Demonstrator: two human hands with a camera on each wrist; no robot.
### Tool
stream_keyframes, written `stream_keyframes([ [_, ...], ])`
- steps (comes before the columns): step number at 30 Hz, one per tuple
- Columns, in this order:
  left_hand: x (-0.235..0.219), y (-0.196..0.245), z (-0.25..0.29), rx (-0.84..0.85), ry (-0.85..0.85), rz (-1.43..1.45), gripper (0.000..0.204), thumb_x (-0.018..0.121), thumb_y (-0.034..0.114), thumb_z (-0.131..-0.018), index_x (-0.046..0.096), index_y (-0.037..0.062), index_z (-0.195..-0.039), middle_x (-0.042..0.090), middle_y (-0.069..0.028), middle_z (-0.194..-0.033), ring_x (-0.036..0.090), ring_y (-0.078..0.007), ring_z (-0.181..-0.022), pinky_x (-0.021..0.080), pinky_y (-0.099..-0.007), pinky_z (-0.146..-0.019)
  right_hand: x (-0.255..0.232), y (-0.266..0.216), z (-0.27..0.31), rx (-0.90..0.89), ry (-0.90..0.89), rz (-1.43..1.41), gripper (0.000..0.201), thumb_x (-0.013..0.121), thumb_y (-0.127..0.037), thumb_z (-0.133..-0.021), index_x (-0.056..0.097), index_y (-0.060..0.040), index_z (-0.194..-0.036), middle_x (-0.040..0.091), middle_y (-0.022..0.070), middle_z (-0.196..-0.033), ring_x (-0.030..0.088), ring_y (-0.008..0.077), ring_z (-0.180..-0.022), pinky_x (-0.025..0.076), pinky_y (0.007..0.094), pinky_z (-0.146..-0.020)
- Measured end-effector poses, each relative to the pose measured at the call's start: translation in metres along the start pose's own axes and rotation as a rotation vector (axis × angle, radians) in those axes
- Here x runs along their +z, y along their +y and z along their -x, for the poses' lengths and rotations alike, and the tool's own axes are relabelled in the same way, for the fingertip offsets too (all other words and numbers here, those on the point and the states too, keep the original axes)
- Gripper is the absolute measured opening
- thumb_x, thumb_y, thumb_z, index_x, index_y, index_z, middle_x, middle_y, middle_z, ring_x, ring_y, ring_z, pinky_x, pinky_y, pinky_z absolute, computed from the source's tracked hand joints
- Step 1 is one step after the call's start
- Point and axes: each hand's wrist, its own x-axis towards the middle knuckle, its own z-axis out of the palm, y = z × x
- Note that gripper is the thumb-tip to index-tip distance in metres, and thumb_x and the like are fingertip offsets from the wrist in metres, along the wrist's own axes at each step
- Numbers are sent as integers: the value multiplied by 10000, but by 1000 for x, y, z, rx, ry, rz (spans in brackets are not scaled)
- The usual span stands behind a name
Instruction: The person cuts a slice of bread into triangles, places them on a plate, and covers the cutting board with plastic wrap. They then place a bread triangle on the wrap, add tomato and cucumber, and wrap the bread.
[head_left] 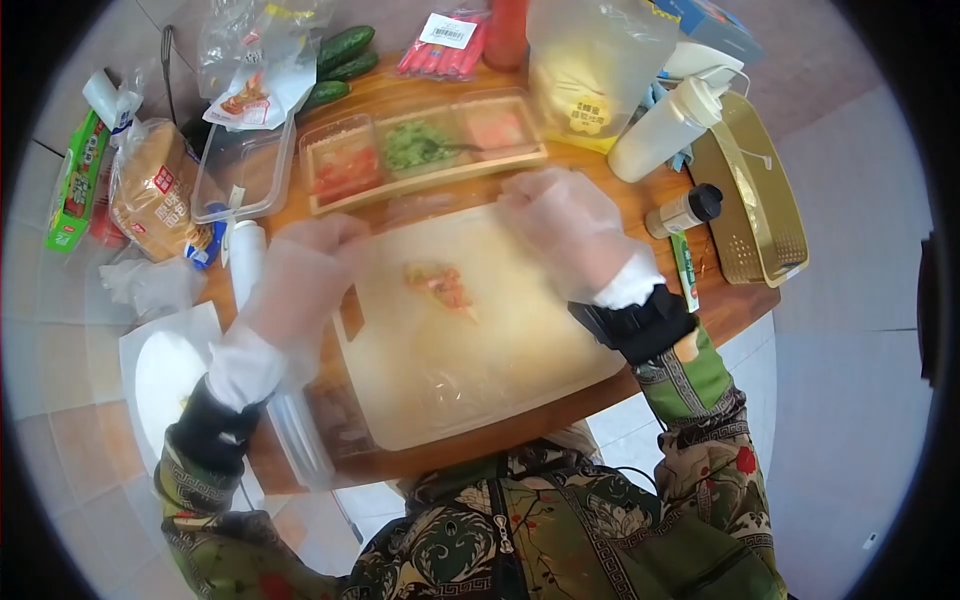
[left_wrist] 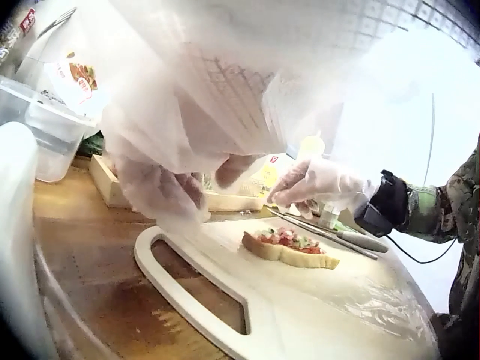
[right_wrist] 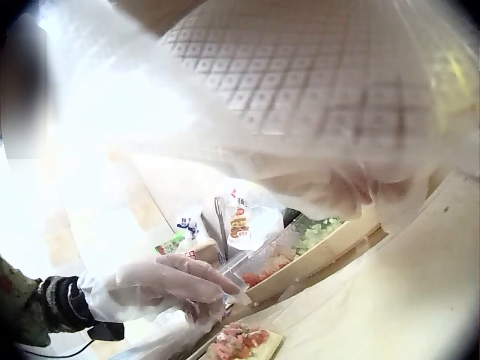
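Note:
Both hands wear clear plastic gloves. Near the far left corner of the white cutting board (head_left: 400, 400), my left hand (head_left: 305, 280) has curled fingers that seem to pinch the edge of a clear plastic film (left_wrist: 382, 311). Over the board's far right side, my right hand (head_left: 570, 220) has thumb and fingers drawn together, apparently at the film's other far corner. Wrinkled film lies across the board. Between the hands, toward the board's middle, sits a bread slice (left_wrist: 292, 256) topped with chopped pink and green pieces. A grey-handled knife (left_wrist: 364, 240) lies beyond it on the board.
Behind the board stands a three-part wooden tray (head_left: 430, 188) of chopped food. To the left are a clear plastic box (head_left: 242, 165), bagged bread (head_left: 150, 195) and a white plate (head_left: 172, 375). A squeeze bottle (head_left: 660, 135), spice jar (head_left: 680, 212) and basket (head_left: 760, 200) stand right.

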Motion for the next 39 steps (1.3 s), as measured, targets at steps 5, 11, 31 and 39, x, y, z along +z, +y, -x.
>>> stream_keyframes([
  [5, 3, 8, -8, -46, 46, 56, 305, 659, 201, -956, 729, -35, -1136, 713, -57, -839, 607, -76, -782, 488, -271, -682, 8, 3, -19, 151, -276, 21, 295, 585, -329, -983, 715, -66, -950, 720, 170, -1051, 673, 382, -1034, 530, 471, -896],
  [11, 10, -5, -20, -42, 75, 44, 294, 670, 190, -938, 731, -29, -1123, 726, -45, -873, 613, -81, -785, 492, -263, -705, 28, 9, -31, 196, -380, 85, 370, 573, -392, -999, 742, -68, -1061, 715, 162, -1165, 662, 354, -1131, 534, 438, -950],
  [31, 11, -38, -39, 422, 67, -289, 243, 643, 228, -891, 709, 0, -943, 698, -213, -996, 648, -415, -962, 542, -461, -809, 28, -15, -44, 642, -311, -159, 213, 677, -367, -916, 767, -198, -1010, 748, 94, -1103, 700, 327, -1031, 558, 429, -878],
  [39, 14, -30, -45, 117, 25, -276, 346, 664, 237, -928, 732, -18, -1151, 759, -119, -915, 680, -154, -816, 527, -307, -745, 39, -1, -29, 390, -95, -183, 233, 661, -346, -930, 753, -141, -988, 725, 142, -1059, 682, 345, -1022, 540, 452, -857],
])
